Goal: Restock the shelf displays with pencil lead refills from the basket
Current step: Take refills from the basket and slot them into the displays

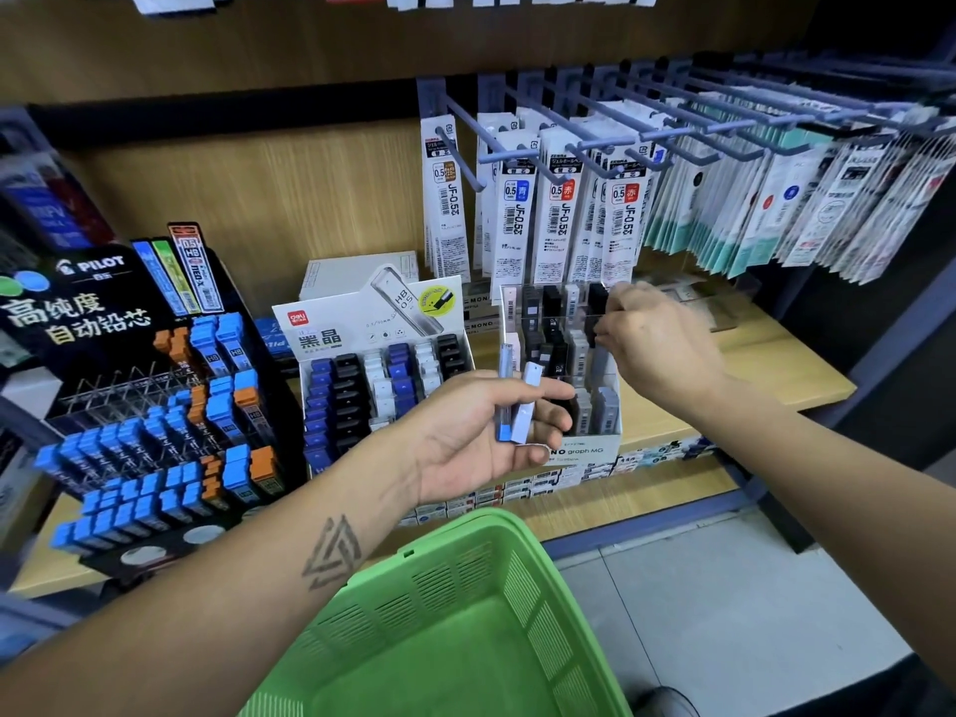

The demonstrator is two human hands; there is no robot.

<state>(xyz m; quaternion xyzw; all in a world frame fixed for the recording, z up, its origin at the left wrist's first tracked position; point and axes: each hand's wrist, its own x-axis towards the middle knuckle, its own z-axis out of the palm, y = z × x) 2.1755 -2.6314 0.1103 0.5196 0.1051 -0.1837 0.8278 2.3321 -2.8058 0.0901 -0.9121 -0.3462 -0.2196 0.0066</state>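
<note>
While the green plastic basket (465, 613) sat nearest the camera, low in the view, the left hand (476, 437) hovered above its far rim, palm up. Its fingers were loosely curled round two slim lead refill cases (514, 406), one blue and one pale lilac, standing upright. Further on, the right hand (657, 338) reached into the MONO graph MG display box (584, 447) on the wooden shelf (776, 385), its fingertips bent down among the black and grey cases; whether they pinched one could not be told. Left of that box stood the white Deli display (377, 354) and the black Pilot display (129, 395). Behind, Zebra JF-0.5 refill packs (558, 219) hung from blue hooks.
</note>
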